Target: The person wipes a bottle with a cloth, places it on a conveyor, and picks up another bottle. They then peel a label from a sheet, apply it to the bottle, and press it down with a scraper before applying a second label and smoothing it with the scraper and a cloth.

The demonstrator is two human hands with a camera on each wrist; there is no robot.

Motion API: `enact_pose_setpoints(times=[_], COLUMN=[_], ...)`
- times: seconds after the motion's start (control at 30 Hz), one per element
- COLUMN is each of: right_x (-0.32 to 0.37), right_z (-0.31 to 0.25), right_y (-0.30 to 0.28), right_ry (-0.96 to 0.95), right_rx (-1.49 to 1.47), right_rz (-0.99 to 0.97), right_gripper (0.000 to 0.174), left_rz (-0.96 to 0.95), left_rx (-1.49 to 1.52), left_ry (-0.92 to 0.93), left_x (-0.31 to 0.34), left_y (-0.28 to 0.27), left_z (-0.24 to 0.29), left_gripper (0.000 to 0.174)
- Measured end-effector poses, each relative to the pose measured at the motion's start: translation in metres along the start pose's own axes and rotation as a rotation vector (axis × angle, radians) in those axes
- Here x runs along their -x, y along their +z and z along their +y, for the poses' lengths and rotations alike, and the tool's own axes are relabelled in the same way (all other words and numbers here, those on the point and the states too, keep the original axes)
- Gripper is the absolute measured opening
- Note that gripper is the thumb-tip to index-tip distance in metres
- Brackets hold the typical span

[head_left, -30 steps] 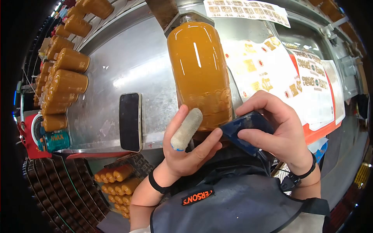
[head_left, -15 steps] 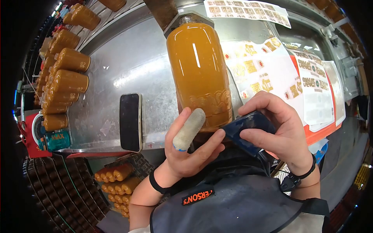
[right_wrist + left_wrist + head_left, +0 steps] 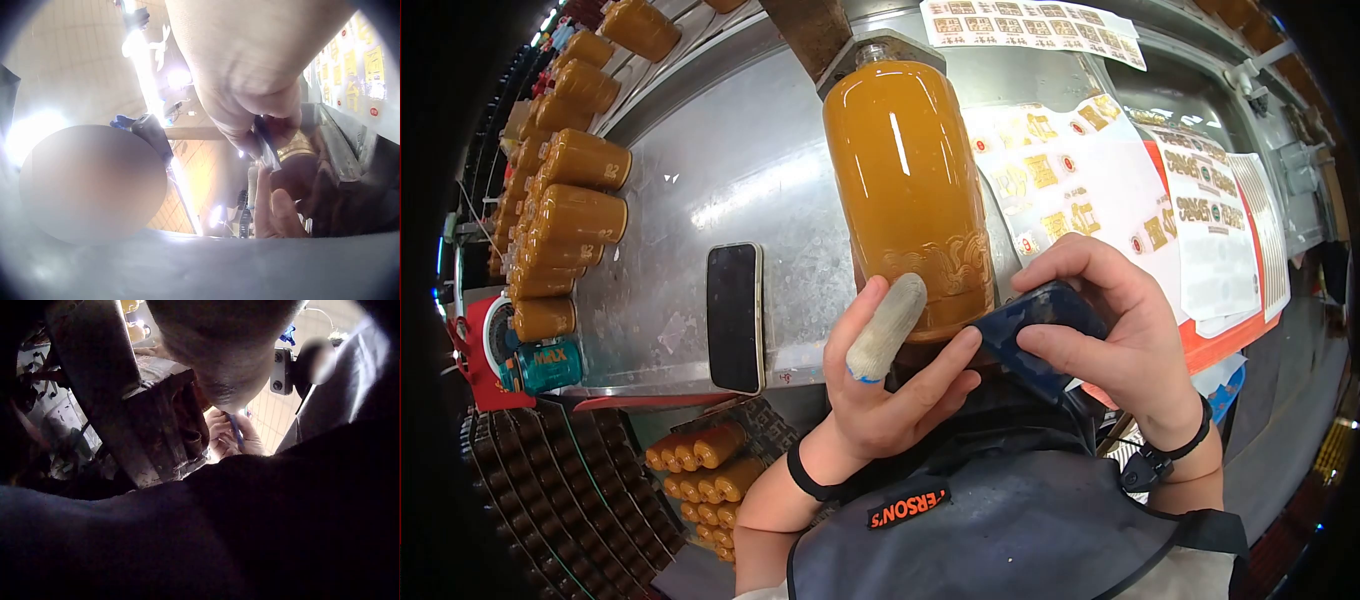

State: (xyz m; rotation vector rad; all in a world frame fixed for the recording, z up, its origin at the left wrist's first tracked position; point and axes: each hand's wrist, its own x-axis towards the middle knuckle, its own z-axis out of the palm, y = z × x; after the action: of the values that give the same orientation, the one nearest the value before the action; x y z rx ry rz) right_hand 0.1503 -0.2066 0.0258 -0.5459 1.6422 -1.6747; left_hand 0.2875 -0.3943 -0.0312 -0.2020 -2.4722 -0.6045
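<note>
A large amber-brown bottle (image 3: 905,170) lies on its side in the middle of the head view, its neck in a metal holder (image 3: 840,75) and its base toward the person. Raised wavy relief shows near the base. My left hand (image 3: 875,400) is at the base, fingers mostly straight; a knitted cot (image 3: 890,325) covers one finger. One left fingertip meets the corner of a dark blue flat scraper (image 3: 1040,335). My right hand (image 3: 1125,335) pinches that scraper between thumb and fingers, just right of the base. Both wrist views are partly blocked by dark cloth.
A black phone (image 3: 735,318) lies left on the metal table (image 3: 800,200). Gold-printed decal sheets (image 3: 1055,190) lie right, partly over a red tray (image 3: 1235,340). Several amber bottles (image 3: 580,215) stand far left, near a teal can (image 3: 548,367). More bottles (image 3: 705,490) are stacked below.
The large bottle has turned slightly, and its relief shows more clearly. Both hands stay nearly in place, the scraper still in the right one. Bottles at the upper left have shifted along their row.
</note>
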Motion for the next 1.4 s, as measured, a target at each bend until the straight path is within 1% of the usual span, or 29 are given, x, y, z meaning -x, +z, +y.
enact_pose_setpoints(times=[0.13,0.2,0.33,0.5,0.6,0.67,0.83,1.0,1.03,1.1,1.2,1.4], right_x=[0.0,0.0,-0.001,-0.002,-0.002,-0.001,0.0,0.0,0.0,0.0,0.001,0.001], right_z=[-0.002,-0.002,0.001,0.002,0.004,0.002,0.0,0.001,0.001,0.001,0.001,0.008], right_y=[0.0,-0.001,-0.001,0.006,0.009,0.008,0.007,0.007,0.007,0.007,0.006,0.0], right_ry=[0.024,0.065,0.065,0.06,0.012,0.013,0.017,-0.042,-0.042,0.018,0.034,-0.01], right_rx=[0.009,0.003,-0.017,-0.029,-0.004,0.009,0.053,0.088,0.088,0.043,0.025,0.017], right_rz=[0.004,0.007,0.017,0.015,0.013,0.007,-0.013,-0.008,-0.007,0.002,0.022,0.034], right_gripper=[0.032,0.033,0.033,0.035,0.035,0.034,0.034,0.033,0.033,0.033,0.033,0.032], left_rz=[0.005,0.014,0.034,0.032,0.027,0.026,0.031,0.037,0.026,0.015,0.001,0.0], left_rx=[-0.011,0.005,-0.02,-0.066,-0.071,-0.077,-0.064,-0.06,-0.061,-0.062,-0.064,-0.07], left_ry=[0.013,0.0,-0.02,-0.03,0.006,0.026,0.04,0.051,0.044,0.037,0.029,0.04], left_x=[-0.001,0.002,0.009,0.013,0.014,0.013,0.014,0.011,0.01,0.009,0.008,0.008], left_y=[0.001,0.002,-0.002,-0.002,-0.001,0.0,0.0,0.0,-0.001,-0.001,0.0,0.002], left_z=[-0.001,-0.001,-0.005,-0.007,-0.006,-0.005,-0.004,-0.003,-0.002,-0.002,-0.002,-0.002], left_gripper=[0.035,0.035,0.038,0.041,0.04,0.038,0.037,0.036,0.036,0.036,0.036,0.036])
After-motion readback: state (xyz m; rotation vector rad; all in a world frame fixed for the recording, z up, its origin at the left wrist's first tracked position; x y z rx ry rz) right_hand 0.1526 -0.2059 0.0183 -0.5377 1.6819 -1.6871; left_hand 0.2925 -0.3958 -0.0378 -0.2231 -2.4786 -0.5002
